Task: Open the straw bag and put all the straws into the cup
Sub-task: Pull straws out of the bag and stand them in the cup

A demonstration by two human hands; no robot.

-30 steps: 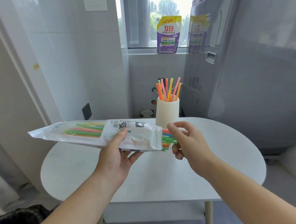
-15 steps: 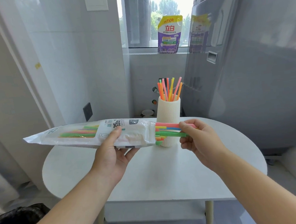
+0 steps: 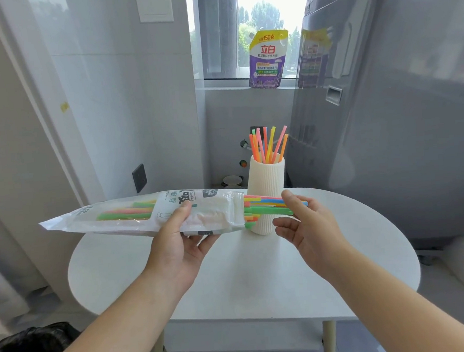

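Left hand [image 3: 181, 248]: we gripped the straw bag [image 3: 129, 217].
Right hand [image 3: 308, 225]: our thumb lay on protruding straws [image 3: 266, 209], fingers straight.
Cup [image 3: 265, 181]: stood behind, holding upright straws [image 3: 265, 142].

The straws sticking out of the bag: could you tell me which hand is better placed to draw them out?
The right hand: its thumb lies over the protruding straws next to the cup, while the left hand is busy gripping the straw bag.

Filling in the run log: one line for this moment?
left hand: holds bag | right hand: at straws sticking from bag, grip unclear | cup: on table, some straws inside
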